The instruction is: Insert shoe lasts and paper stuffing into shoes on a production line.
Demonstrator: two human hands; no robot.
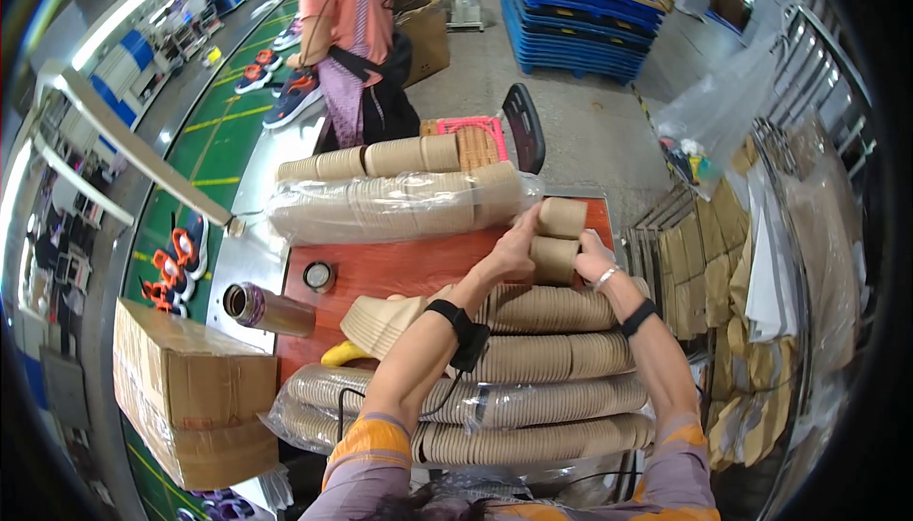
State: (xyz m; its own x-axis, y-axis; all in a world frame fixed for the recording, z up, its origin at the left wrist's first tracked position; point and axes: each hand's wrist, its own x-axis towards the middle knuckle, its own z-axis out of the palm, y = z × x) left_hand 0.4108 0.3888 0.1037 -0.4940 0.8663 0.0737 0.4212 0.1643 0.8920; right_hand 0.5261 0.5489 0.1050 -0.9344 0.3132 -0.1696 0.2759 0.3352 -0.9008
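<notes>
On the right part of the red tabletop (pixel 409 264) are two short brown paper cup-like pieces (pixel 553 260), one behind the other. My left hand (pixel 516 243) grips their left side, its fingertips partly hidden. From the right, my right hand (pixel 596 257) is closed on the nearer piece. Nearer to me lie long rows of nested brown paper cups (pixel 542 357), some in clear plastic. A tilted, looser stack (pixel 380 321) sits by my left forearm, beside something yellow (pixel 344 354). Behind my hands lies a plastic-wrapped row (pixel 399 205).
A steel flask (pixel 268 310) and a round lid (pixel 320 277) stand at the left, near a cardboard box (pixel 195 393). Beyond runs a green conveyor (pixel 204 155) with shoes. A person (pixel 347 36) works there. A black chair (pixel 523 131) and blue pallets (pixel 575 27) are behind.
</notes>
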